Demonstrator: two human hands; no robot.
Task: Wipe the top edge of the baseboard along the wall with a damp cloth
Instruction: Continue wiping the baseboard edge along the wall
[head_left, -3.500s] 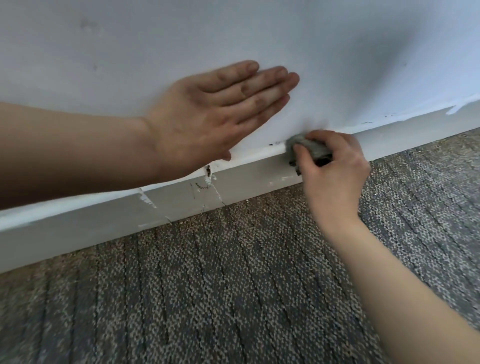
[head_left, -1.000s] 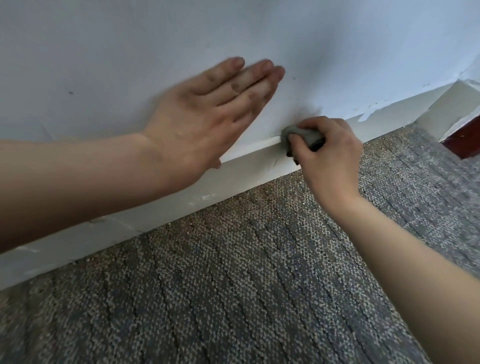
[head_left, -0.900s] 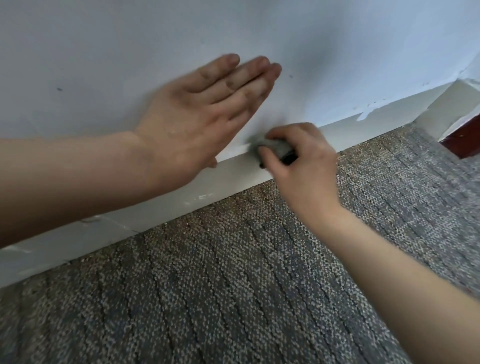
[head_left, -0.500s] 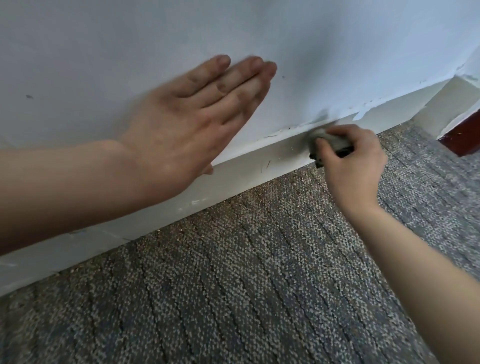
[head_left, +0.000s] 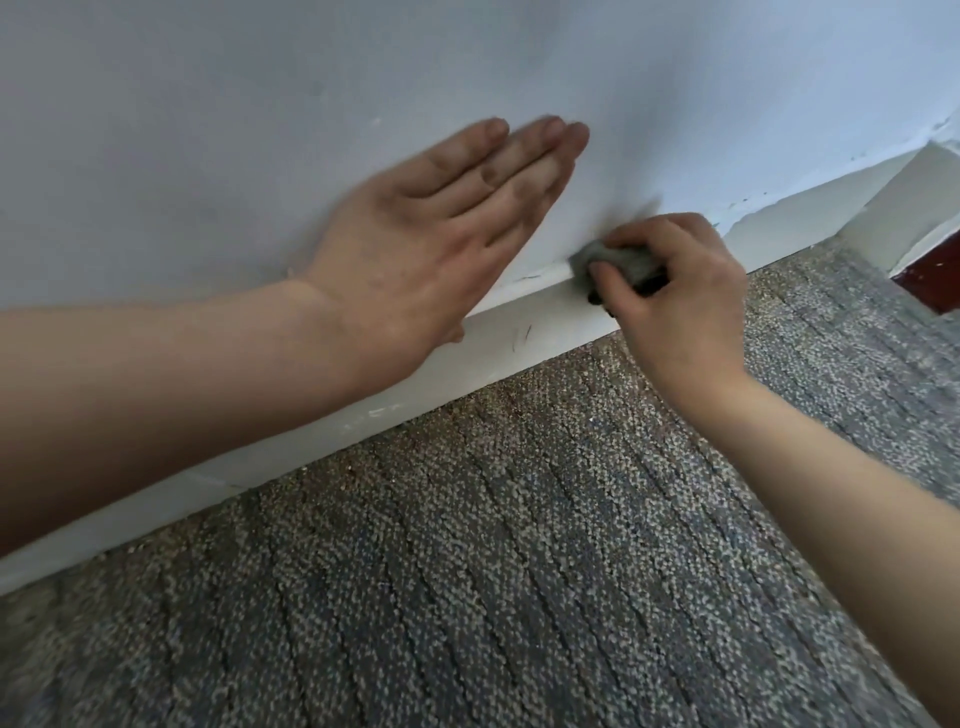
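Clearly soft and light, the cloth (head_left: 618, 260) sits bunched in the right hand's (head_left: 675, 306) pinch on the baseboard (head_left: 524, 332); left hand (head_left: 431, 244) lies flat against the wall (head_left: 260, 130).

The wall (head_left: 260, 130) in front of me is a pale, bluish white, matt, with a few faint specks and scuffs. Under me lies a carpet (head_left: 519, 597) of flecked grey and tan loops, crossed by darker wavy stripes; sandy grit lies along its edge nearest the wall. At my far right the wall turns a corner (head_left: 943, 135), and past it shows a dark red patch (head_left: 930, 280) I cannot make out. The light is soft and even.
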